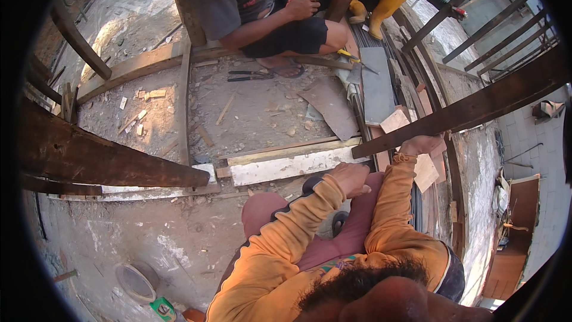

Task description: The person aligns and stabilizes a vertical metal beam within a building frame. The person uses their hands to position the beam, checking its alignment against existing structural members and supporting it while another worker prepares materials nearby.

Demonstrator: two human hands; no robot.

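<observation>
My left hand [351, 179] rests by my bent knee [366, 200], its fingers loosely bent and apart, with nothing seen in them. To the right, my right hand [422, 145] reaches forward with fingers stretched out along the lower edge of a dark wooden post [471, 111]. Whether it touches the post, I cannot tell. Pale, flat offcuts [425, 173] lie just below that hand. Beyond both hands is a white-painted timber [289, 165] on the ground. A grey board [376, 86] lies farther off, with yellow-handled snips [356, 61] at its left edge.
A seated person in a grey shirt [223, 6] holds a red-handled tool; another wears yellow boots [387, 9]. Long-handled cutters [250, 76] lie on the dirt. A second dark post [107, 146] slants in at left. A round container [137, 282] stands at lower left.
</observation>
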